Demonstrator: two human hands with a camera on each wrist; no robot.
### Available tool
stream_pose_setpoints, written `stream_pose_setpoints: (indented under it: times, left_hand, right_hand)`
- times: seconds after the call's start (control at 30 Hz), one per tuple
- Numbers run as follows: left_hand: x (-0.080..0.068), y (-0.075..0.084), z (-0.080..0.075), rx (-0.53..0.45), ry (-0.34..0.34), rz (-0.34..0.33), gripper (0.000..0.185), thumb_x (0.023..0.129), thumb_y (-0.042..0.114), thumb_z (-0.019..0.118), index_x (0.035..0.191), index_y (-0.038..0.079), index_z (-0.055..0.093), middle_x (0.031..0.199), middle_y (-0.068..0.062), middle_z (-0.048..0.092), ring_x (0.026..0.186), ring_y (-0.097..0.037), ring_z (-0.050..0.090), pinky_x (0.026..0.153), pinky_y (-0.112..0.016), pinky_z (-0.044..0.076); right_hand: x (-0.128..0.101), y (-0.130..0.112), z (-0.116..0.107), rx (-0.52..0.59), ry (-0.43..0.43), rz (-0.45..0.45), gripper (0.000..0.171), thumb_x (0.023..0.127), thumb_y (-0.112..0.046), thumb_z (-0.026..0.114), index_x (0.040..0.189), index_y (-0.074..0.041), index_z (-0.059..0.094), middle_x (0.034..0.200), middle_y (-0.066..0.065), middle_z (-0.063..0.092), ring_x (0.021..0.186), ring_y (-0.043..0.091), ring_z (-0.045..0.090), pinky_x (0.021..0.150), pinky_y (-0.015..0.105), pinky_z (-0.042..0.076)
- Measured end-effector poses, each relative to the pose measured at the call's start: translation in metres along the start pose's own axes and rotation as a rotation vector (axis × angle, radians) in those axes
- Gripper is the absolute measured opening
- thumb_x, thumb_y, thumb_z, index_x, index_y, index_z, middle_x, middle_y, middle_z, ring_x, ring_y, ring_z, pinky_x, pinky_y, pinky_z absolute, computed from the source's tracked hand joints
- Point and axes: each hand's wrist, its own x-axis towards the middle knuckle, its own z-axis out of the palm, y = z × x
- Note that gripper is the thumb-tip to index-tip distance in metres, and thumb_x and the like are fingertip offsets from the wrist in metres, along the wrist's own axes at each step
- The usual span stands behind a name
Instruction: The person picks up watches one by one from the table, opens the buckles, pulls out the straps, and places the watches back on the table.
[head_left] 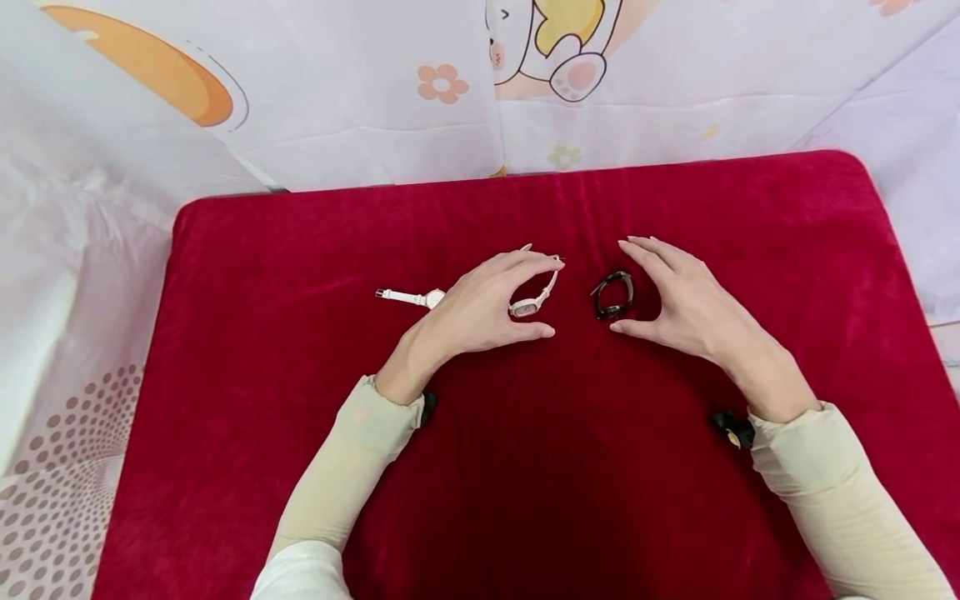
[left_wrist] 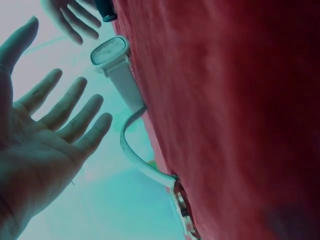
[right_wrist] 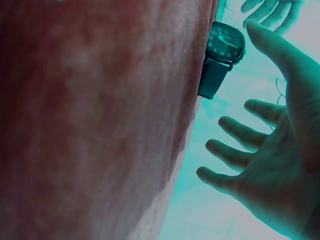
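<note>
On the red velvet cloth (head_left: 300, 275) lies a white watch (head_left: 527, 306) with a rectangular face, its strap curving up and away. My left hand (head_left: 553, 298) arches over it, thumb and fingers spread, not touching it; the left wrist view shows that hand (left_wrist: 45, 50) with its palm open beside the white watch (left_wrist: 111, 52). A black watch (head_left: 613, 297) lies just to the right. My right hand (head_left: 619, 287) curves round it with a gap. In the right wrist view the black watch (right_wrist: 226, 42) stands apart from the open right hand (right_wrist: 255, 67).
A second white watch (head_left: 412, 297) lies left of my left hand, one end hidden behind it. The red cloth ends at a rounded back edge (head_left: 525, 173); beyond it hangs a cartoon-print sheet (head_left: 360, 92). Patterned fabric (head_left: 52, 467) lies at the left.
</note>
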Motion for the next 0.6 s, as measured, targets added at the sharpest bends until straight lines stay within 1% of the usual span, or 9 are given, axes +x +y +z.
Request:
stream_pose_setpoints:
  times: [0.07,0.13,0.27,0.33,0.4,0.5,0.57,0.6]
  left_hand:
    - [0.001,0.001,0.001,-0.001,0.005,0.007,0.073,0.083,0.045,0.079,0.146,0.020,0.049,0.148,0.004,0.046,0.145,-0.026,0.032,0.114,-0.045,0.035]
    - [0.003,0.003,0.003,0.003,0.008,0.019,0.072,0.083,0.044,0.079,0.144,0.020,0.050,0.147,0.003,0.047,0.144,-0.027,0.034,0.115,-0.043,0.034]
    - [0.009,0.006,0.007,0.020,0.009,0.060,0.070,0.084,0.042,0.079,0.143,0.017,0.051,0.144,0.001,0.050,0.140,-0.020,0.039,0.119,-0.034,0.025]
    - [0.012,0.007,0.009,0.024,0.002,0.081,0.069,0.085,0.041,0.078,0.143,0.015,0.051,0.140,0.000,0.052,0.130,-0.015,0.046,0.121,-0.034,0.019]
    - [0.015,0.008,0.010,0.027,-0.012,0.092,0.068,0.086,0.041,0.077,0.143,0.015,0.051,0.134,-0.001,0.054,0.115,-0.012,0.051,0.122,-0.035,0.014]
    - [0.019,0.010,0.011,0.032,-0.035,0.086,0.068,0.087,0.042,0.076,0.144,0.016,0.050,0.130,0.000,0.054,0.100,-0.012,0.050,0.123,-0.038,0.012]
    - [0.020,0.010,0.011,0.045,-0.049,0.070,0.068,0.087,0.043,0.075,0.144,0.017,0.049,0.129,0.001,0.054,0.091,-0.010,0.051,0.123,-0.038,0.012]
    - [0.021,0.010,0.011,0.054,-0.054,0.063,0.068,0.088,0.044,0.075,0.145,0.018,0.049,0.131,0.002,0.053,0.089,-0.008,0.051,0.123,-0.038,0.013]
  right_hand:
    - [0.000,0.001,-0.001,0.002,-0.003,-0.001,0.095,0.067,-0.026,0.092,0.145,-0.001,0.045,0.146,0.021,0.045,0.132,0.042,0.044,0.109,0.054,0.036]
    - [0.000,0.001,-0.002,0.003,-0.014,0.008,0.095,0.067,-0.027,0.092,0.146,-0.002,0.045,0.146,0.021,0.045,0.131,0.042,0.044,0.108,0.055,0.036]
    - [-0.003,0.003,-0.005,0.004,-0.043,0.050,0.095,0.069,-0.029,0.091,0.148,-0.004,0.043,0.147,0.019,0.044,0.131,0.042,0.043,0.108,0.056,0.036]
    - [-0.004,0.004,-0.006,0.005,-0.056,0.074,0.095,0.069,-0.029,0.091,0.148,-0.005,0.043,0.147,0.019,0.044,0.131,0.043,0.043,0.107,0.057,0.036]
    - [-0.005,0.004,-0.007,0.008,-0.067,0.096,0.095,0.070,-0.030,0.090,0.149,-0.006,0.042,0.146,0.019,0.044,0.131,0.043,0.043,0.107,0.058,0.036]
    - [-0.006,0.005,-0.009,0.014,-0.079,0.119,0.094,0.072,-0.031,0.090,0.149,-0.006,0.042,0.146,0.018,0.044,0.131,0.042,0.042,0.107,0.057,0.035]
    - [-0.005,0.005,-0.009,0.015,-0.086,0.128,0.094,0.073,-0.032,0.089,0.150,-0.007,0.041,0.147,0.018,0.043,0.132,0.042,0.042,0.108,0.057,0.035]
    - [-0.005,0.005,-0.010,0.016,-0.089,0.130,0.093,0.073,-0.032,0.089,0.150,-0.007,0.041,0.147,0.017,0.043,0.132,0.042,0.042,0.108,0.057,0.035]
